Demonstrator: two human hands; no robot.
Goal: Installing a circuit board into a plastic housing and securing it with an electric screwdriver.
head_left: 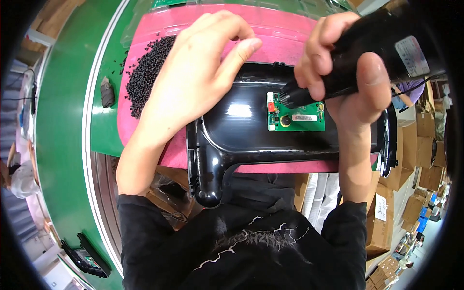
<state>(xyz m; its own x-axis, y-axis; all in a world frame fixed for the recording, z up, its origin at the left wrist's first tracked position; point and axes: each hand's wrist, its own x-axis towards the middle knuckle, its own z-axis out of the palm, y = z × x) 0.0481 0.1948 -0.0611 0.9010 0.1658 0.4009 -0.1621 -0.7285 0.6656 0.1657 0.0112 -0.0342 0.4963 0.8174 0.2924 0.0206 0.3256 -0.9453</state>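
A black electric screwdriver [353,53] lies in the grip of my right hand [360,108], its fingers and thumb wrapped round the body. Its ribbed nose points down-left at the upper edge of a green circuit board [302,124]; whether the bit touches is hidden. The board sits in a glossy black plastic housing [251,137], which has a rounded arm at its near left. Over the housing's far left part hovers my left hand [205,65], thumb apart from the bent fingers, with nothing visible in it. Beside that forearm is a heap of small black screws [145,79].
A pink mat [285,17] lies beneath the housing on a green table [67,121]. Clear plastic trays [193,14] stand along the far edge. A dark wrapped object [107,92] rests left of the screws. Another black housing [87,258] is at lower left; cardboard boxes [382,222] stand right.
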